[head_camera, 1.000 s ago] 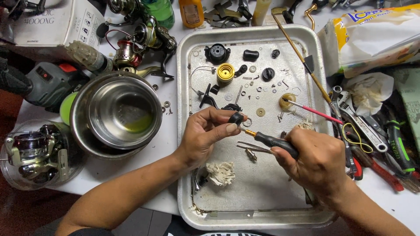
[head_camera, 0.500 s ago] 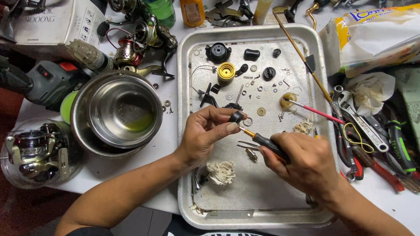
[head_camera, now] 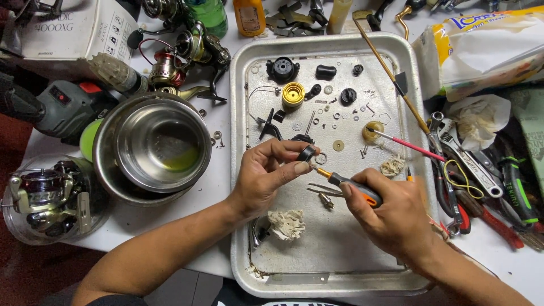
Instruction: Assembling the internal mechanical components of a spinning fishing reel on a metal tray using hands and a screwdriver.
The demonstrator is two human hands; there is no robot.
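My left hand (head_camera: 269,175) pinches a small black round part (head_camera: 306,153) over the middle of a metal tray (head_camera: 241,113). My right hand (head_camera: 391,218) grips a screwdriver (head_camera: 350,185) with a black and orange handle, and its tip touches the black part. Just below the screwdriver lie thin tweezers (head_camera: 324,190) and a small brass piece (head_camera: 324,199). A crumpled tissue wad (head_camera: 287,223) rests on the tray under my left wrist.
Several small reel parts lie at the tray's far end, among them a yellow spool (head_camera: 293,94) and a black knob (head_camera: 282,69). A steel bowl (head_camera: 156,148) stands left, with fishing reels (head_camera: 42,195) and a drill (head_camera: 56,107). Wrenches and pliers (head_camera: 470,170) crowd the right.
My right hand has slid left and toward me with the screwdriver, whose tip stays at the black part. My left hand has hardly moved.
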